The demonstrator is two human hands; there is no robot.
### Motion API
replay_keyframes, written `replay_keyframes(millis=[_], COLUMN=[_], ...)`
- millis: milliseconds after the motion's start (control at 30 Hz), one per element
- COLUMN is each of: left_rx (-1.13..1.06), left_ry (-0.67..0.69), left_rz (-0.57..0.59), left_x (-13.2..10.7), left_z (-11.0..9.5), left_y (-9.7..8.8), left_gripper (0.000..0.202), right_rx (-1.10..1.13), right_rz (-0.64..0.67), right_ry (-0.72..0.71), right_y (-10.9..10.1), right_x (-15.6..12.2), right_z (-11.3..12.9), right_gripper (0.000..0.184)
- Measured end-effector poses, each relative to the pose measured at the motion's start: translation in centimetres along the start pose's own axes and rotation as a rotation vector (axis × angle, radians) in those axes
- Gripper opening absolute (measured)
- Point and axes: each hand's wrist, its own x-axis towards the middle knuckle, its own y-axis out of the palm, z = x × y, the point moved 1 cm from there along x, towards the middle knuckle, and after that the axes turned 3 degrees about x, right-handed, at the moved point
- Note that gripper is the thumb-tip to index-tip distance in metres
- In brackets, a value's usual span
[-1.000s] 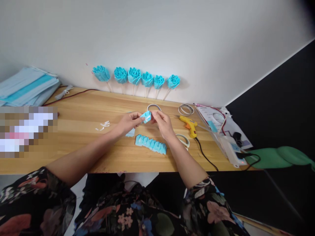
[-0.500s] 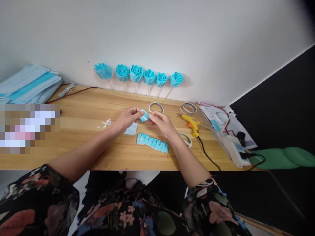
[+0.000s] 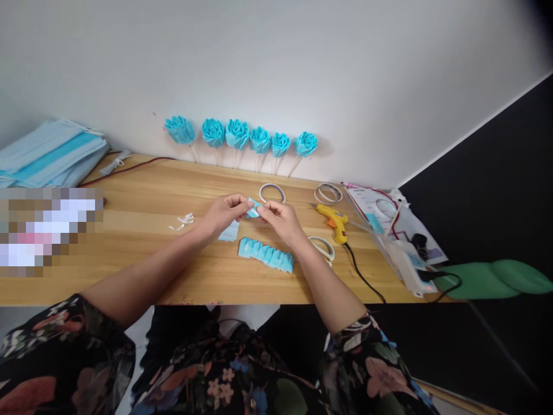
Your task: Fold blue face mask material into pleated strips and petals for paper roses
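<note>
Over the middle of the wooden table [image 3: 142, 202], my left hand [image 3: 224, 214] and my right hand [image 3: 280, 221] pinch a small folded blue piece [image 3: 253, 208] between their fingertips. Both hands are closed on it. Just below them lies a row of folded blue pieces [image 3: 265, 254]. A flat pale blue piece [image 3: 228, 232] lies under my left hand.
Several blue fabric roses on sticks [image 3: 237, 135] lean on the wall. A yellow glue gun [image 3: 333, 219] with black cord, tape rings [image 3: 327, 192], scissors [image 3: 323, 248] and a power strip [image 3: 410, 268] lie to the right. A stack of blue masks [image 3: 52, 151] is far left.
The hands have drawn closer together on the blue piece and lowered slightly; the piece is more folded and hidden between the fingers.
</note>
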Motion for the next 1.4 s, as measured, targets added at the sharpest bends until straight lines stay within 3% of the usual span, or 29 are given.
replay_keyframes(millis=[333,900,1100,1267,1400], left_rx=[0.018,0.067,0.05,0.021,0.012], left_ry=[0.018,0.082,0.033,-0.015,-0.004], left_rz=[-0.004,0.038,0.037,0.001,-0.022], left_x=[0.1,0.1,0.2,0.2,0.1], left_z=[0.2,0.8,0.8,0.7,0.7], left_y=[-0.1,0.0,0.2,0.0,-0.1], left_gripper=[0.037,0.037,0.034,0.03,0.03], right_rx=[0.09,0.056,0.008,0.142,0.176], right_rz=[0.005,-0.01,-0.047,0.015,-0.016], right_ry=[0.006,0.013,-0.007,0.037,0.039], right_y=[-0.2,0.1,0.3,0.1,-0.1], right_x=[0.0,0.2,0.1,-0.1,-0.1], right_z=[1.1,-0.3,0.0,0.9,1.1], right_gripper=[0.038,0.031,0.031,0.031,0.033])
